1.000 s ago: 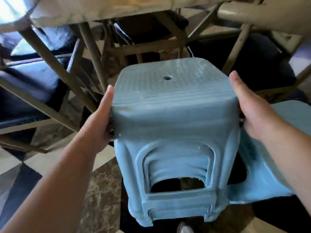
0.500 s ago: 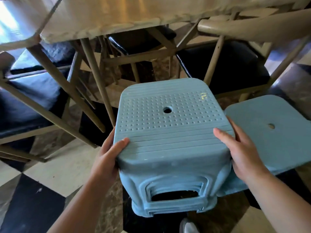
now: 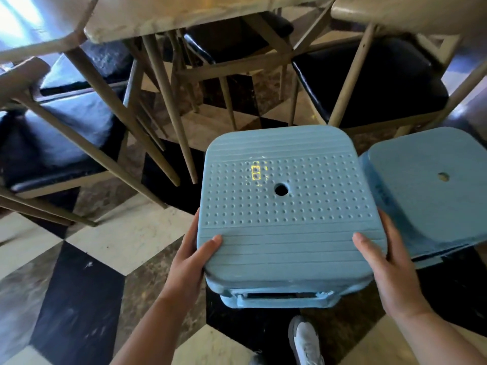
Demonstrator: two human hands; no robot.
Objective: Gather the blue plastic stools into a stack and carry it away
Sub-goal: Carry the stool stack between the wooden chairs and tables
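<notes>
While the left hand (image 3: 188, 255) grips the near left corner of the blue stool stack (image 3: 284, 206), thumb curled onto its dotted seat, the right hand (image 3: 387, 262) clasps the near right corner likewise. A second blue stool (image 3: 432, 191) touches its right side, over the checkered floor (image 3: 79, 272) before the table (image 3: 158, 19).
</notes>
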